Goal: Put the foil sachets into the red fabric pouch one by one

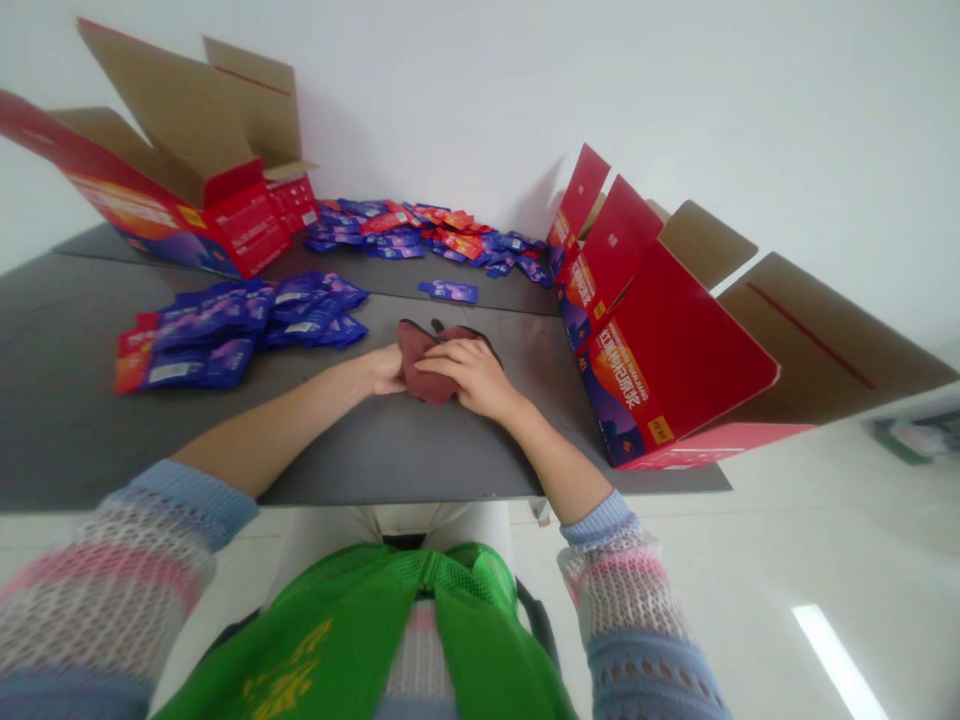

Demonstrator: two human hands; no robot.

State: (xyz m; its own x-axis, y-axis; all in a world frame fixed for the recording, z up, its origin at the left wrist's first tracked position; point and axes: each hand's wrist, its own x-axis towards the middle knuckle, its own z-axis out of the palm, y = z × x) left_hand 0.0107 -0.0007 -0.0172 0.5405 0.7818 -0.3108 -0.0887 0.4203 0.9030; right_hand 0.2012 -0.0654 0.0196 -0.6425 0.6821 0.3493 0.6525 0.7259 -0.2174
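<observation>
A reddish-brown soft piece with dark edging (431, 388), perhaps a pouch or folded cloth, is between my hands over the front half of the table; its exact kind is unclear. My left hand (386, 370) grips its left side, with some fingers hidden behind it. My right hand (476, 375) lies across its right side, the fingers reaching over the front and closed on it. A small dark tab (437, 326) sticks up at its top. Just beyond, a single purple-blue sachet (448, 291) lies flat on the table.
The grey table (330, 450) carries a pile of blue and red sachets (247, 325) at left and a long row of sachets (420, 230) along the wall. Open red cartons (225, 225) stand at back left; more open red cartons (660, 350) line the right edge.
</observation>
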